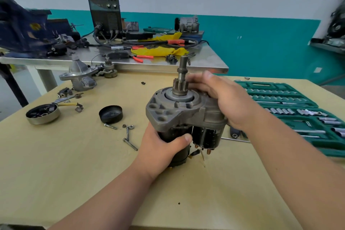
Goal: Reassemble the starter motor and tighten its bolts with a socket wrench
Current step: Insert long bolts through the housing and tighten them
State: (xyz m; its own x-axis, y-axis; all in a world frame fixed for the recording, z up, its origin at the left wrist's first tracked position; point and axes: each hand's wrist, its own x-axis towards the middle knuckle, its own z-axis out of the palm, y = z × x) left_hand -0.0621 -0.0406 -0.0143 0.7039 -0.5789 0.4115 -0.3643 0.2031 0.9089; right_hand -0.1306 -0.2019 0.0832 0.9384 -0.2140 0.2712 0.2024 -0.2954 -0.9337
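The starter motor (179, 112) stands upright at the middle of the wooden table, its grey housing on top and its pinion shaft (182, 76) pointing up. My left hand (162, 147) grips the black motor body from the near left side, thumb across its front. My right hand (222, 99) wraps over the right side of the grey housing, fingers reaching behind the shaft. Loose long bolts (129, 143) and nuts (130, 127) lie on the table left of the motor. A black round end cap (110, 114) sits further left.
An open green socket set case (291, 110) lies at the right. A brush holder plate (43, 114) and a grey nose housing (80, 76) sit at the left. A black tool handle (234, 133) lies just right of the motor. A steel bench (211, 58) with clutter stands behind.
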